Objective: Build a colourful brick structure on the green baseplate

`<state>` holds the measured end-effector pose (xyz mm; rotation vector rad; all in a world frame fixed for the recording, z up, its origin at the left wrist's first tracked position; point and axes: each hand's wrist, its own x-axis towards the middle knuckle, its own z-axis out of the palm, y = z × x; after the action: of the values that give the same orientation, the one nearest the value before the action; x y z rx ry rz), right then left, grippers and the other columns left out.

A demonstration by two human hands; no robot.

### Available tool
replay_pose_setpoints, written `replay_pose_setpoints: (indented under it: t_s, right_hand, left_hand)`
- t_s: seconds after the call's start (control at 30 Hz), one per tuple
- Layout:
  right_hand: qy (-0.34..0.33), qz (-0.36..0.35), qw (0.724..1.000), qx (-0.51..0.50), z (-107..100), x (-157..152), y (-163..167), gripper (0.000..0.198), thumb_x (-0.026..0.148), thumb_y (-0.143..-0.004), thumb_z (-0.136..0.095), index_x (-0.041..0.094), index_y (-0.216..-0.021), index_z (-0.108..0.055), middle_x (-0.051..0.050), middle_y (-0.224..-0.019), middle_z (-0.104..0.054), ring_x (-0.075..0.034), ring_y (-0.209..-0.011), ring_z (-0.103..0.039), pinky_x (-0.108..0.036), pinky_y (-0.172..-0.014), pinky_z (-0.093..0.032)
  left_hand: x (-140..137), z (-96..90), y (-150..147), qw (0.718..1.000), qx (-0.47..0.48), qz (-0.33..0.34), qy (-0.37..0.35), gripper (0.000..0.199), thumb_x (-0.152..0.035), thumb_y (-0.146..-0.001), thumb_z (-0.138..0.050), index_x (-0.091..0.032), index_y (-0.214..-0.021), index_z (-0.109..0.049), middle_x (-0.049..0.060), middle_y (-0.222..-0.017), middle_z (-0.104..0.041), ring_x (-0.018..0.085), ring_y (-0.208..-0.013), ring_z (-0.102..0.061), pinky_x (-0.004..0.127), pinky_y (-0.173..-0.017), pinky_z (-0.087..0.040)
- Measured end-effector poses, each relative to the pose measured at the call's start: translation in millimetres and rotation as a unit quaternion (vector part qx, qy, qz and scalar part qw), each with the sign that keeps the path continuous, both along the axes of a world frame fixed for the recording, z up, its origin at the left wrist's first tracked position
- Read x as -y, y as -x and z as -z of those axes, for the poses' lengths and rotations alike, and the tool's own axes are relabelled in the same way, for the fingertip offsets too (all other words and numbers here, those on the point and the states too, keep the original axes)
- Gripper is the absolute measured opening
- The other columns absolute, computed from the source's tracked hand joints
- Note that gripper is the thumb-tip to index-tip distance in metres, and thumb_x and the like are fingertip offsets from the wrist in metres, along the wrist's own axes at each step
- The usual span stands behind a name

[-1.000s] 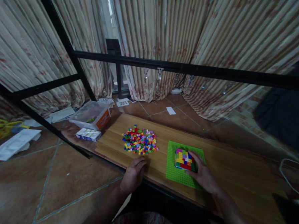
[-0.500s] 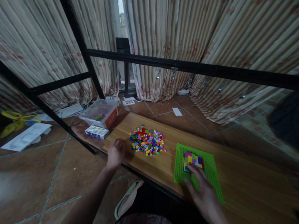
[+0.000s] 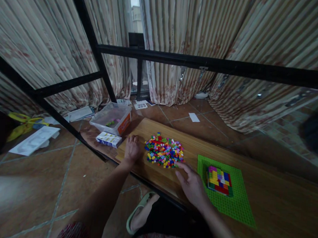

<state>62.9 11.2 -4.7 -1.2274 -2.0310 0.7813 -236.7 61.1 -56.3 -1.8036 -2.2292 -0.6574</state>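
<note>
My right hand (image 3: 191,186) is at the near right edge of a pile of small coloured building bricks (image 3: 164,152). Its forefinger and thumb are apart, and nothing shows between them. My left hand (image 3: 132,150) rests on the wooden board's left end, beside the pile. The left fingers are curled in, and I see nothing in them. To the right of my right hand lies a green studded baseplate (image 3: 241,205). On it sits a low block of joined bricks (image 3: 219,180) in yellow, red, blue, pink and green.
The wooden board (image 3: 272,196) carries the bricks and baseplate. Beyond its left end stand a clear plastic box (image 3: 108,118) with an orange label and a small white-and-blue carton (image 3: 109,139). A black metal rail (image 3: 178,58) crosses in front of the curtains (image 3: 177,24).
My right hand has moved left, from over the brick block to the pile's edge, uncovering the block. My left hand remains beside the pile. The view has shifted slightly.
</note>
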Motion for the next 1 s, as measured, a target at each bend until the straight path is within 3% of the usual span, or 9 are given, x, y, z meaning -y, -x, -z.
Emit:
replay_pose_setpoints:
  t_s: [0.13, 0.27, 0.4, 0.7, 0.83, 1.0]
  right_hand:
    - [0.0, 0.022, 1.0, -0.004, 3, -40, 50, 0.027, 0.03, -0.089, -0.048, 0.02, -0.109, -0.064, -0.008, -0.104, -0.068, -0.02, -0.093, -0.064, -0.035, -0.086, -0.05]
    - [-0.047, 0.035, 0.995, 0.086, 1, -77, 92, 0.027, 0.023, -0.088, -0.049, 0.017, -0.108, -0.066, -0.01, -0.106, -0.066, -0.022, -0.1, -0.06, -0.034, -0.092, -0.045]
    - [-0.057, 0.025, 0.98, 0.191, 1, -96, 113, 0.026, 0.021, -0.087, -0.051, 0.016, -0.106, -0.068, -0.011, -0.101, -0.066, -0.023, -0.1, -0.058, -0.033, -0.093, -0.041]
    - [-0.031, 0.058, 0.977, 0.203, 10, -103, 121, 0.018, 0.017, -0.085, -0.053, 0.02, -0.085, -0.07, -0.008, -0.089, -0.067, -0.021, -0.092, -0.058, -0.03, -0.086, -0.041]
    - [-0.03, 0.072, 0.979, 0.188, 7, -97, 117, 0.016, 0.017, -0.085, -0.053, 0.02, -0.085, -0.068, -0.006, -0.09, -0.069, -0.019, -0.091, -0.06, -0.028, -0.085, -0.041]
    - [0.008, 0.093, 0.994, 0.054, -1, -70, 96, 0.018, 0.023, -0.087, -0.048, 0.021, -0.093, -0.065, -0.002, -0.081, -0.07, -0.017, -0.072, -0.062, -0.027, -0.069, -0.044]
  left_hand:
    - [1, -1.2, -1, 1.0, -0.003, -0.009, -0.002, 0.032, -0.015, -0.087, -0.038, -0.008, -0.107, -0.062, 0.016, -0.107, -0.063, 0.028, -0.103, -0.053, 0.042, -0.095, -0.041]
    - [1, -1.3, -1, 1.0, 0.013, -0.014, -0.008, 0.03, -0.015, -0.086, -0.039, -0.011, -0.103, -0.064, 0.014, -0.105, -0.063, 0.028, -0.102, -0.054, 0.042, -0.094, -0.042]
    - [1, -2.2, -2, 0.999, 0.032, -0.025, -0.013, 0.03, -0.015, -0.086, -0.04, -0.01, -0.105, -0.063, 0.015, -0.106, -0.062, 0.028, -0.101, -0.053, 0.042, -0.093, -0.043]
    - [2, -1.6, -2, 0.999, 0.039, -0.028, -0.015, 0.03, -0.016, -0.085, -0.041, -0.01, -0.106, -0.062, 0.016, -0.106, -0.062, 0.028, -0.102, -0.051, 0.042, -0.093, -0.043]
    - [1, -2.4, -1, 0.999, 0.031, -0.025, -0.011, 0.03, -0.016, -0.085, -0.041, -0.01, -0.104, -0.063, 0.015, -0.105, -0.062, 0.029, -0.101, -0.053, 0.042, -0.092, -0.043]
    - [0, -3.4, 1, 0.999, 0.027, -0.015, -0.014, 0.031, -0.017, -0.084, -0.041, -0.011, -0.105, -0.063, 0.015, -0.106, -0.063, 0.028, -0.102, -0.054, 0.043, -0.094, -0.041]
